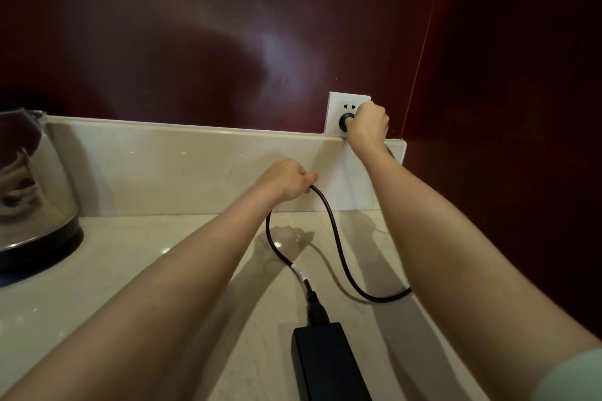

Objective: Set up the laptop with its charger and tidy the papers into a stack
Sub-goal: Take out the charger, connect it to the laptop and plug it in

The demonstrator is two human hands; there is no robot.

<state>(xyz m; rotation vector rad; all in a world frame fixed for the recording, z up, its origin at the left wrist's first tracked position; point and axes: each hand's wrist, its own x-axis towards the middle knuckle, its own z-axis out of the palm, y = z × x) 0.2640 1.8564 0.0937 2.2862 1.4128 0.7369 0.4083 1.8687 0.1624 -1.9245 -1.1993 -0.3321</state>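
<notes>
Charger plug held at the wall socket.
On the counter a kettle stands far left and the brick lies near the front; its cable loops up through the gripping left hand, while the right hand, well apart, pinches the plug.

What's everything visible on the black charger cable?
The black cable is round, smooth, rubbery-looking and slack. It leaves the power brick on the counter through a moulded connector, carries a small white label and loops up into the left hand, which grips it. It then sags back to the counter and passes under the right forearm. Its round plug sits at the wall socket, held by the right hand.
</notes>
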